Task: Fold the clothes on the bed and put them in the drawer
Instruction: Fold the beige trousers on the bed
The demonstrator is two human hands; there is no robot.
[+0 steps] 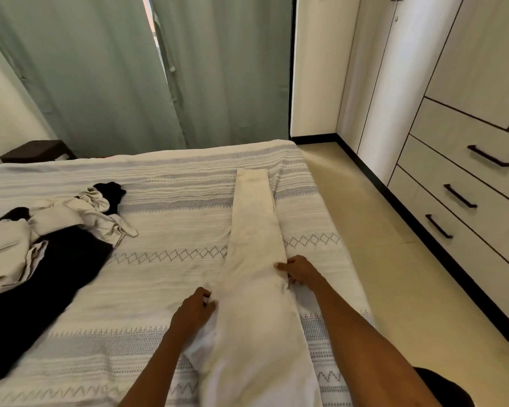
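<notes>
- Where the bed's right edge runs beside the floor, a long cream pair of trousers (256,259) lies folded lengthwise into a narrow strip, reaching from the near edge of the bed (165,289) up toward its far right corner.
- The left hand (193,311) grips the strip's left edge about midway along, fingers curled onto the fabric.
- The right hand (299,271) pinches the strip's right edge slightly farther up, fingertips tucked at the fold.
- Both forearms reach in from the near edge, 1 on each side of the strip.
- Toward the bed's left edge, well apart from the trousers, sits a rumpled pile of clothes (41,239): beige pieces tangled over a black garment that trails toward the near left.
- The bed cover is white with grey stripes and a row of diamond shapes.
- Past the bed's right edge stands a pale wardrobe with 3 drawers (465,183), each with a dark bar handle, all closed.
- Green curtains (130,69) hang behind the far edge.
</notes>
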